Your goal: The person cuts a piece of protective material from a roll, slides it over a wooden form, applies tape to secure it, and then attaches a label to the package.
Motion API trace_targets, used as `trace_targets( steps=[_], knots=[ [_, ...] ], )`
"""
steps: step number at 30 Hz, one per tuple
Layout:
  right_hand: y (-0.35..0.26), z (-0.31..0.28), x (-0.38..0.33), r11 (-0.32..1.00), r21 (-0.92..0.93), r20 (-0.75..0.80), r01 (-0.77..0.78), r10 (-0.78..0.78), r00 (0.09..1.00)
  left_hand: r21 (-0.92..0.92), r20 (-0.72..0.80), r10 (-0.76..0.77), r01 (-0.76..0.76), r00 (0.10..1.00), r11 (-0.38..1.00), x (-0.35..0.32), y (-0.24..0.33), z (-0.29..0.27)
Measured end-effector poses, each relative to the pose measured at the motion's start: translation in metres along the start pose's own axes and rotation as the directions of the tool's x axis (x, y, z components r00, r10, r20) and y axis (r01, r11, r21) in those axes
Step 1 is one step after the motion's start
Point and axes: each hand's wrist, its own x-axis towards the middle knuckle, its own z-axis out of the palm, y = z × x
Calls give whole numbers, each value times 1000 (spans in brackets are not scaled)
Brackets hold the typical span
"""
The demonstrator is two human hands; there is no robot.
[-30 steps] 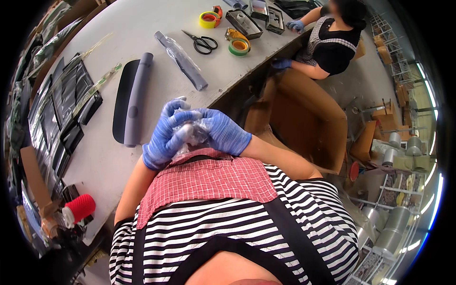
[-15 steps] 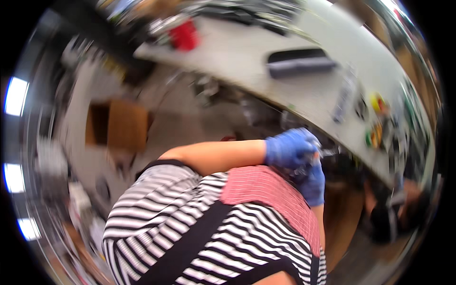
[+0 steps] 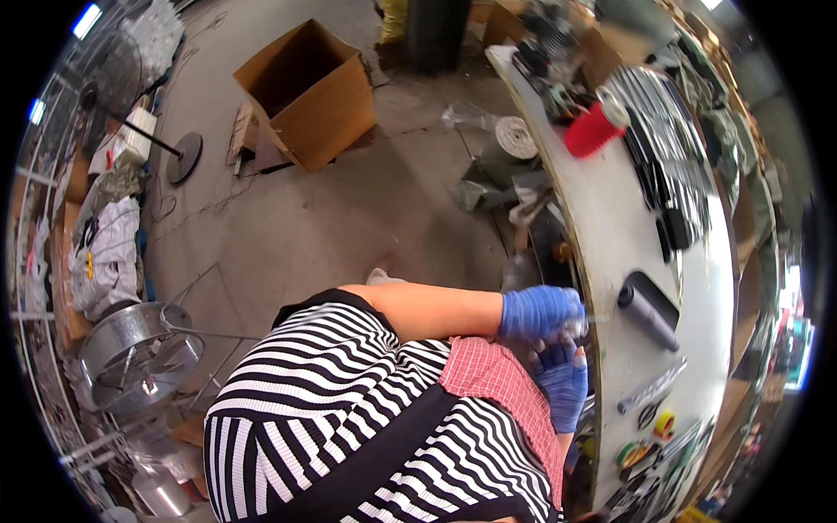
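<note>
In front of my waist, beside the table's edge, both my hands wear blue gloves with bare fingertips. My left hand (image 3: 542, 313) has its fingers curled round a small, clear, shiny thing that I cannot make out. Just below it my right hand (image 3: 562, 383) is turned up, fingers apart and slightly bent, close to the left one. On the white table (image 3: 610, 253) beside them lie a dark grey cylinder (image 3: 648, 318) on a black flat piece (image 3: 656, 292), and a narrow clear plastic packet (image 3: 652, 388).
Tape rolls (image 3: 664, 424) and tools lie at the table's near end. A red cylinder (image 3: 595, 131) and stacked plastic-wrapped pieces (image 3: 667, 131) occupy its far part. An open cardboard box (image 3: 327, 109) sits on the floor, far left. At left stand a round metal drum (image 3: 139, 357) and shelving.
My view has swung to the left, so the table now runs along the right side. My hands have come slightly apart, and the fingers of my right hand now show spread.
</note>
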Motion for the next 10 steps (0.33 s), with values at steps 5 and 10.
trace_targets(
  steps=[5,10],
  knots=[
    [28,55,97,973,-220,-156,-74,40,987,168,-585,-221,383,781,908,-104,-115,-183],
    [85,29,183,910,-339,-435,-238,73,898,531,-828,-37,804,559,265,-256,-218,-422]
  ],
)
